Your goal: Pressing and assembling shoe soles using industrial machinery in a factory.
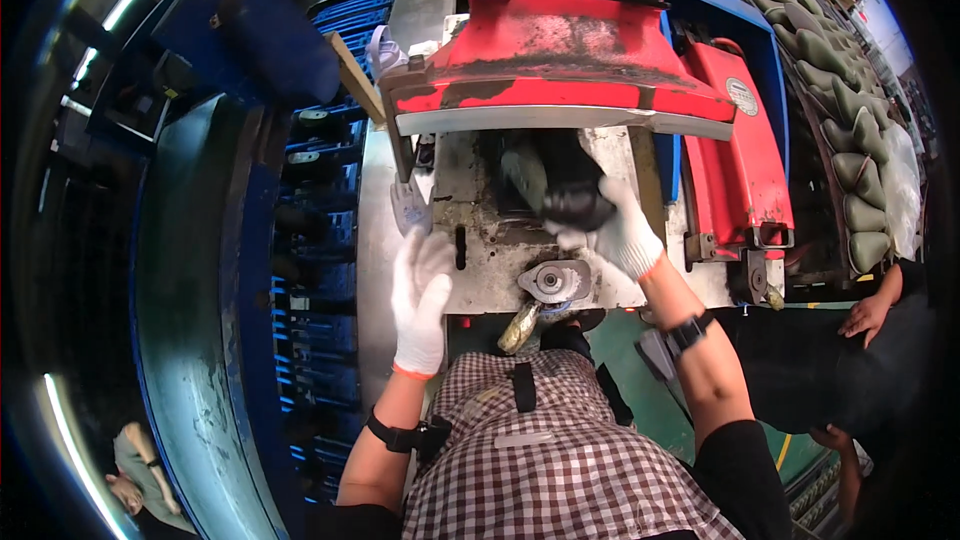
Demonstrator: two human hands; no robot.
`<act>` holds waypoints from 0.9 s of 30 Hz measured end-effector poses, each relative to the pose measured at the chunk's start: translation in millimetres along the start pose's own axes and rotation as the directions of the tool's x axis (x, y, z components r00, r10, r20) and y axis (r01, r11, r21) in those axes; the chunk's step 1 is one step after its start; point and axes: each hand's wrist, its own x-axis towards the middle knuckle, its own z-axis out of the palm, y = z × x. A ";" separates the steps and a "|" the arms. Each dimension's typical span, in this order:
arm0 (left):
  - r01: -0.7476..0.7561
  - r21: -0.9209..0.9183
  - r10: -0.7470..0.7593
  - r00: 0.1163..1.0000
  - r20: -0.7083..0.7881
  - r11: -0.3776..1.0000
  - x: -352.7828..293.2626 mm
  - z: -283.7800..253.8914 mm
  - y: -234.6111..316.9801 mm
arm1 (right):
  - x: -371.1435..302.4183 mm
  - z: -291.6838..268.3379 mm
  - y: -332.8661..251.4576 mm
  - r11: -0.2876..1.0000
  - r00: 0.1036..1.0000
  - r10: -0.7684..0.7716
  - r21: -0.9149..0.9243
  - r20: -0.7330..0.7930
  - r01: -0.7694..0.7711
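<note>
My right hand (628,234), in a white knit glove, is closed on the near end of a black shoe (575,180), partly blurred. The shoe lies under the red press head (560,65), over a worn metal plate (470,230); its far end is in shadow. My left hand (418,305), gloved too, is held up over the plate's left edge with fingers apart and nothing in it. Just beyond its fingertips is a grey lever grip (410,208). A round metal fitting (553,281) with a tape-wrapped handle (518,328) sits at the plate's front edge.
On the left runs a conveyor with blue rollers (325,160) beside a blue metal frame (250,290). A red machine arm (735,150) stands at the right. Behind it, a rack holds several green shoe-shaped pieces (840,110). Another person's hand (868,318) is at far right.
</note>
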 end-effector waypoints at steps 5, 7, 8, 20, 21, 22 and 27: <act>0.250 -0.318 -0.189 0.959 0.211 0.915 -17.4 -12.2 -44.3 | -34.3 84.8 61.4 0.981 0.988 0.025 -0.194 0.153 0.005; 0.397 -0.661 -0.470 0.879 0.075 0.637 -24.8 -13.7 -39.3 | -37.5 95.7 74.4 0.541 0.986 0.054 -0.834 0.156 0.102; 0.363 -0.674 -0.455 0.889 0.045 0.643 -28.0 -25.4 -37.1 | -31.1 91.1 81.6 0.005 0.969 -0.009 -0.969 0.248 0.248; 0.313 -0.407 -0.504 0.361 -0.785 0.858 -37.7 -327.5 -134.7 | -8.7 35.8 106.9 -0.427 0.830 -0.491 -0.903 0.265 0.036; 0.321 -0.386 -0.491 0.379 -0.785 0.865 -29.6 -340.7 -135.8 | -9.1 31.7 109.4 -0.440 0.831 -0.493 -0.898 0.257 0.017; 0.325 -0.363 -0.474 0.399 -0.785 0.874 -18.7 -350.0 -133.7 | -8.4 29.0 109.3 -0.453 0.830 -0.496 -0.891 0.253 0.001; 0.640 0.219 -0.041 0.365 -0.930 0.736 7.0 -400.8 -139.8 | -9.8 30.2 108.0 -0.460 0.832 -0.499 -0.888 0.243 -0.016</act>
